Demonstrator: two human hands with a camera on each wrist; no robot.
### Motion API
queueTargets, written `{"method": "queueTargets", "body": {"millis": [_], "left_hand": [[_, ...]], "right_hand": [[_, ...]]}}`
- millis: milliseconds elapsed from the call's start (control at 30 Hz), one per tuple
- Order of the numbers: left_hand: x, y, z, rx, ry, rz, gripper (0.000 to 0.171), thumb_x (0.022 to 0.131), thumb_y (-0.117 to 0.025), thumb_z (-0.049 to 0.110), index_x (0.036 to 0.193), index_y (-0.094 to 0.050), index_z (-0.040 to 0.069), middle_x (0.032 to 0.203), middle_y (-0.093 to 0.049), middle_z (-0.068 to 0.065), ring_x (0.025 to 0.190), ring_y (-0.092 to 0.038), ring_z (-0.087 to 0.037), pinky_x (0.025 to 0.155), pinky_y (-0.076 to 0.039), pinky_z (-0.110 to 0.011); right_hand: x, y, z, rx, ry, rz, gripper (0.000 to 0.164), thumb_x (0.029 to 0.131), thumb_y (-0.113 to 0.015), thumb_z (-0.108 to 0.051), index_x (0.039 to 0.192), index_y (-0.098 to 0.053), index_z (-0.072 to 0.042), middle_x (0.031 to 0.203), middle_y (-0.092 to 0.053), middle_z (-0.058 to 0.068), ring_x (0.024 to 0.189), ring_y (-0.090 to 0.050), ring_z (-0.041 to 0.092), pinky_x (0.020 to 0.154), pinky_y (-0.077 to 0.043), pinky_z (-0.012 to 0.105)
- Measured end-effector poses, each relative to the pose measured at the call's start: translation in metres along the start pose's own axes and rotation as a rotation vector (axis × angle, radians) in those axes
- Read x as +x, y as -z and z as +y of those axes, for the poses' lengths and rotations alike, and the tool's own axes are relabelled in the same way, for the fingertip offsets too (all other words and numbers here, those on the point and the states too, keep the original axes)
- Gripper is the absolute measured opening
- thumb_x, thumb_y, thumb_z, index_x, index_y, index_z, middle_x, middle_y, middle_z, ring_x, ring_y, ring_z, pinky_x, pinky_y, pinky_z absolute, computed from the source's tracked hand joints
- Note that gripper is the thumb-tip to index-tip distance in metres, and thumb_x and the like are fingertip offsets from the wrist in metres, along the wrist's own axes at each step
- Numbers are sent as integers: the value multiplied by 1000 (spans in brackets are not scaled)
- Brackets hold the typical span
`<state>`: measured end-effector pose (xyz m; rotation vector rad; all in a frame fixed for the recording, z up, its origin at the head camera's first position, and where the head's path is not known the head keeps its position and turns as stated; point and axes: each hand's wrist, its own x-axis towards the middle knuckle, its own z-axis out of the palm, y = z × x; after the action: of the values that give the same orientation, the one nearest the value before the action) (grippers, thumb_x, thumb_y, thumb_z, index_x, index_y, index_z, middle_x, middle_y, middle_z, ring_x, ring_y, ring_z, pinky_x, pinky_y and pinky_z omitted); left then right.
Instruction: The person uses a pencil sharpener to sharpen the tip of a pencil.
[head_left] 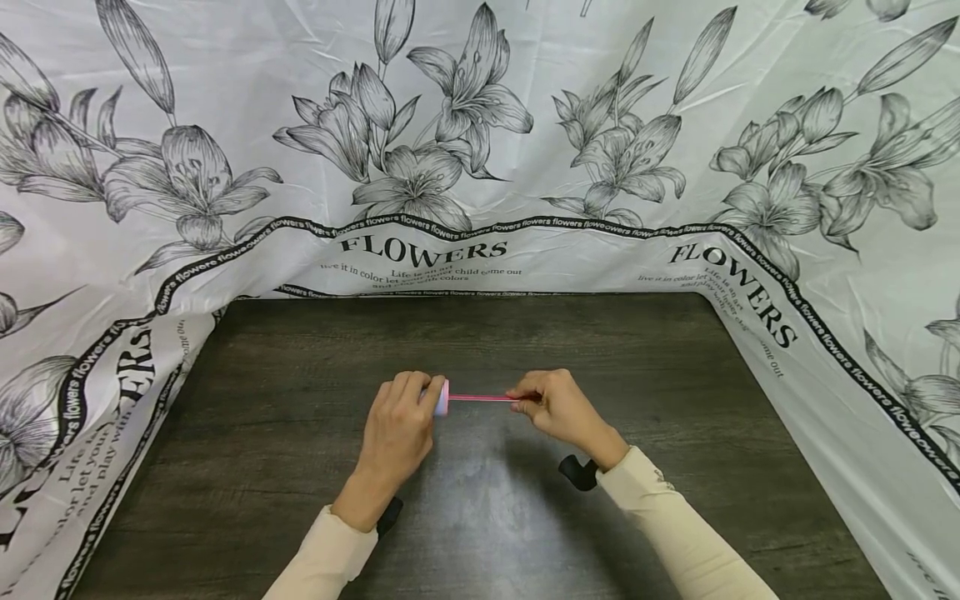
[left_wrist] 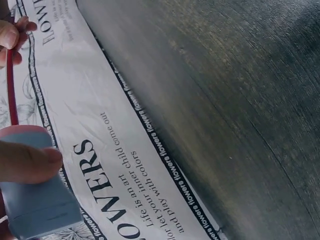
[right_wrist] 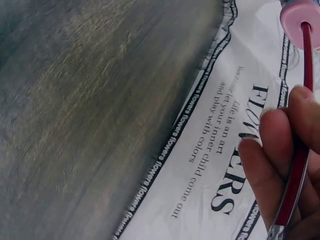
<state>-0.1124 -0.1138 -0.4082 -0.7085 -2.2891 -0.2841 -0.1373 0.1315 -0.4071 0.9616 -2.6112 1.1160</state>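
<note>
In the head view my left hand point(head_left: 397, 421) grips a small light-blue cylinder point(left_wrist: 42, 202) with a pink end point(right_wrist: 295, 20). A thin red strip point(head_left: 480, 398) runs straight out of a hole in that pink end toward the right. My right hand point(head_left: 561, 408) pinches the strip between thumb and fingers, a short way from the cylinder. In the right wrist view the strip's free end passes below the fingers, with clear edges and a pale tip. The left thumb point(left_wrist: 32, 162) lies across the cylinder's side. Both hands are above the dark table.
The dark wood-grain table point(head_left: 315, 333) extends all round the hands. White cloth point(head_left: 615, 258) printed with flowers and lettering hangs behind it and along both sides. Black wrist straps point(head_left: 577, 472) show under the cream sleeves point(head_left: 667, 517).
</note>
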Motion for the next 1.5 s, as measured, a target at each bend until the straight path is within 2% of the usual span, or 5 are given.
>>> {"method": "queueTargets", "body": {"millis": [300,533,1133,1267,1500], "left_hand": [[-2,6,-3,-76,110,-117,48,58,-82,-5,103,-70,2,94,-60,-11,87,-58,-28,68,-49,-39],[1,13,-4,-139,168,-213,45,61,-80,-5,104,-70,4,95,-60,-9,87,-56,-26,69,-48,-39],[5,22,-4,-301,288,-470,47,65,-81,2,110,-69,0,96,-59,-6,87,-53,-23,71,-46,-35],[7,22,-4,-265,262,-431,48,63,-82,1,109,-69,1,96,-58,-6,88,-52,-24,73,-46,-37],[7,15,-2,-86,83,-201,49,58,-85,-3,104,-70,2,96,-60,-9,87,-56,-26,70,-47,-36]], "right_hand": [[-5,-19,-3,-489,299,239,11,90,-61,-3,98,-69,-4,89,-66,5,75,-64,15,65,-53,24],[-8,-27,4,-661,552,436,22,97,-47,1,91,-68,-1,86,-62,9,76,-63,20,70,-55,29],[-8,-29,4,-783,627,459,23,91,-48,7,86,-69,-2,76,-63,5,71,-62,17,66,-55,24],[-7,-28,6,-761,621,433,26,92,-44,8,87,-68,-1,76,-63,5,69,-61,17,63,-54,23],[-7,-22,7,-640,564,342,34,97,-35,2,91,-69,1,79,-63,6,67,-62,15,58,-54,21]]}}
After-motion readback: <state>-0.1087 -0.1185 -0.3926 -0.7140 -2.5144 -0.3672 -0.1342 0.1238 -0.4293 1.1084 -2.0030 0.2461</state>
